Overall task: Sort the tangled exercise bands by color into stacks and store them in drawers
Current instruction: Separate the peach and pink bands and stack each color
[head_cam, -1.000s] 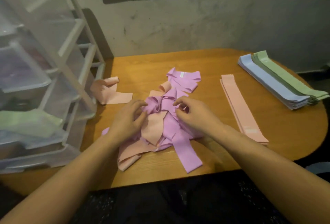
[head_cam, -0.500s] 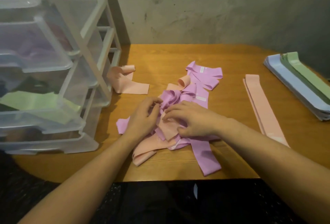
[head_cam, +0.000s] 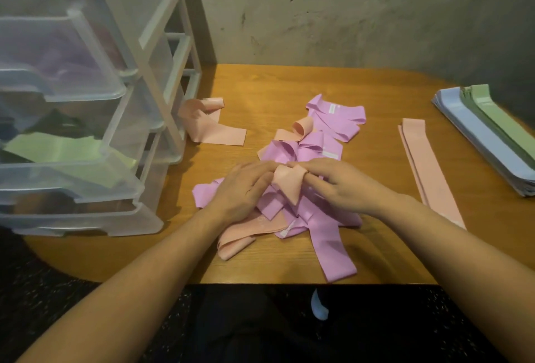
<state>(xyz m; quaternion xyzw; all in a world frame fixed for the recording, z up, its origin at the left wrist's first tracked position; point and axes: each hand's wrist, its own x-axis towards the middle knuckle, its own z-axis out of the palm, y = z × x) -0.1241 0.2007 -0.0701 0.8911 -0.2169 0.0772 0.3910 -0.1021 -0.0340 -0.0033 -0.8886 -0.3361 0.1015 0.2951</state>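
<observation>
Atop the tangle (head_cam: 292,209), both hands now pinch a newly lifted peach band (head_cam: 288,180).

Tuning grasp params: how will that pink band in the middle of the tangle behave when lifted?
Probably floppy: the pink band already drapes in a soft fold between left hand and right hand. Likely light and thin. It may drag purple bands along, since they overlap it.
</observation>
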